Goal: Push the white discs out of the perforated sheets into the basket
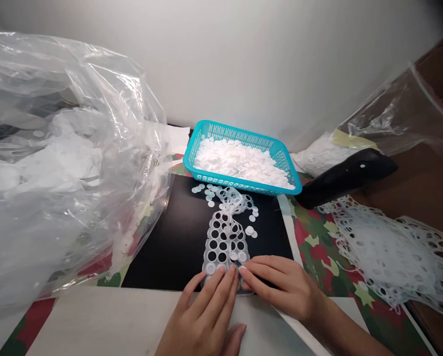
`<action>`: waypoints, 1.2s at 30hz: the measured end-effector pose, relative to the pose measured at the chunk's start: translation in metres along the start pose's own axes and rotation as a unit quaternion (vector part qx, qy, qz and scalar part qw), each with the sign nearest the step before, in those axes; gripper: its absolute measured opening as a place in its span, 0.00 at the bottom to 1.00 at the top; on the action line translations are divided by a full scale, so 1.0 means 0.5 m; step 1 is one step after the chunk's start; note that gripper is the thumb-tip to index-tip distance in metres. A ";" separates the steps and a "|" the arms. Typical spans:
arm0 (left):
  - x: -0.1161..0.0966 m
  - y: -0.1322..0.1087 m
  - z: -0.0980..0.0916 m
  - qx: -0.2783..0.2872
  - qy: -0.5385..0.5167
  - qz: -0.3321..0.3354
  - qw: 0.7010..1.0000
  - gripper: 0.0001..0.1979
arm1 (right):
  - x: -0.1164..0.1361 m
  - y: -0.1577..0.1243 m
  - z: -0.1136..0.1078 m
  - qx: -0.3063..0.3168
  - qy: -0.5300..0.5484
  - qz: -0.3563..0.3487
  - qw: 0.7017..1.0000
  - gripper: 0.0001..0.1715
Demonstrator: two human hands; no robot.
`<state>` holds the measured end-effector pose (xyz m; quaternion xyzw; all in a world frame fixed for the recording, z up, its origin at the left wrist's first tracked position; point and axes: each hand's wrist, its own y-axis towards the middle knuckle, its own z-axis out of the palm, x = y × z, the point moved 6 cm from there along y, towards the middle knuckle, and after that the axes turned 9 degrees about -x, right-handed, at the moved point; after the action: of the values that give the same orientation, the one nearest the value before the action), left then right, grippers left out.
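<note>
"Hands?"
"Left hand (202, 311) and right hand (281, 287) laid on holed plastic sheet (225, 242), fingers together, unclamped."
"Sheet?"
"Spread on black board (162, 252), from bottom edge to just below blue basket (240, 129) of white discs (240, 160)."

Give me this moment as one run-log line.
left hand: on holed sheet | right hand: on same sheet | loose discs on black mat | discs in teal basket

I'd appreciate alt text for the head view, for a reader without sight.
Left hand and right hand rest on a perforated white plastic strip on a black sheet among loose discs. Behind sits a turquoise basket of discs; a clear plastic bag lies left.
</note>
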<state>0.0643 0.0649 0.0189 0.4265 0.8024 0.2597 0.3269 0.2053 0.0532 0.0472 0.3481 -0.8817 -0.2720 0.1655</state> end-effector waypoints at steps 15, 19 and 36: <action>0.003 -0.003 0.002 0.010 -0.004 -0.006 1.000 0.19 | -0.050 -0.023 0.004 -0.062 0.009 0.137 0.989 0.23; 0.002 -0.002 0.000 0.011 -0.004 0.001 1.000 0.20 | -0.062 -0.017 -0.004 -0.081 -0.004 0.147 0.986 0.22; -0.001 0.009 0.003 0.039 0.008 -0.017 0.999 0.25 | -0.049 -0.005 -0.038 -0.077 0.090 0.116 0.986 0.12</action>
<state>0.0678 0.0670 0.0214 0.4231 0.8214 0.2260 0.3085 0.2329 0.0622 0.0583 0.2526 -0.8742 -0.2855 0.3006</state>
